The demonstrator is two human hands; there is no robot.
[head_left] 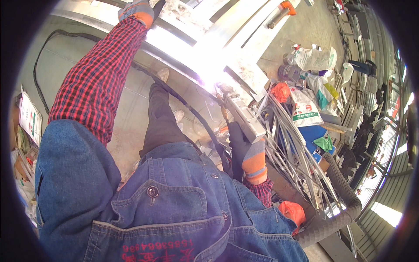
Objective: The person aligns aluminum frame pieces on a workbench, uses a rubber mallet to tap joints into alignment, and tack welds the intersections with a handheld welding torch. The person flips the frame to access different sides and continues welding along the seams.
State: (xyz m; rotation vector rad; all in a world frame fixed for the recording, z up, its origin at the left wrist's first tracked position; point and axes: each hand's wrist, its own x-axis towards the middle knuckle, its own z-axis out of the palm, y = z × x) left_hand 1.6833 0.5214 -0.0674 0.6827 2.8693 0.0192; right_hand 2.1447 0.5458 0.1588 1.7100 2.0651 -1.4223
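My right hand [249, 159], in a grey and orange glove, is closed around a welding torch [224, 112] whose handle is mostly hidden. The torch tip ends at a glaring white-violet arc on a bright metal frame [172, 59], and the glare washes out the joint. Beside the torch a short length of square metal tube [244, 117] sticks out from the frame toward me. My left hand [140, 12], gloved alike, rests on the frame at the top edge with the thumb apart; its other fingers show only in part.
A black cable [187, 105] crosses below the frame toward my right hand. On the right lie thin metal strips [290, 148], plastic bags [307, 107] and a thick ribbed hose [342, 185]. An orange-handled tool [283, 13] lies on the far part of the frame.
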